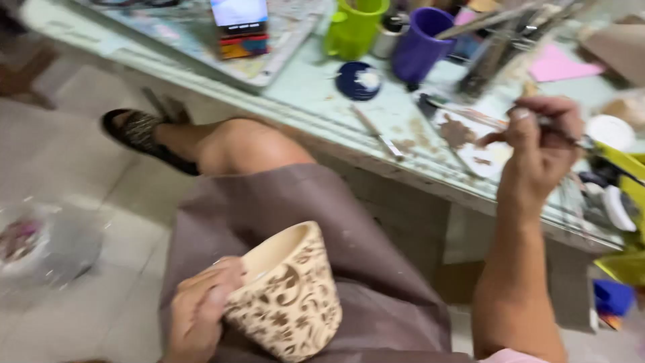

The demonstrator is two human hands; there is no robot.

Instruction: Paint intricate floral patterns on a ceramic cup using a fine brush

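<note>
Nearest the camera, the left hand [201,306] is gripping a cream clay pot [285,292] w/ brown scroll pattern, fingers curled over the rim and thumb side pressed to the wall. The pot is resting tilted on the lap, on a mauve skirt [376,269], mouth turned up and away, prob. so the patterned side is facing the person and staying steady against the thigh.

Further out, the right hand [541,144] is reaching over the table edge, fingers pinched closed on a thin brush [561,131]; the handle is showing, the tip isn't clear bc of blur. It's hovering just above a palette area [470,138] smeared w/ brown paint, the same shade as the pot's pattern, so the hand seems to be sitting there to pick up colour.

The pale green worktable [302,94] is carrying the supplies within arm's reach: another brush [377,132] lying near the edge, a dark blue lid w/ white paint [358,81], then a green mug [353,27] and a purple cup [420,47] standing upright toward the back. A phone [240,15] is propped at the far side, screen lit. A sandalled foot [138,134] is lying out on the tiled floor.
</note>
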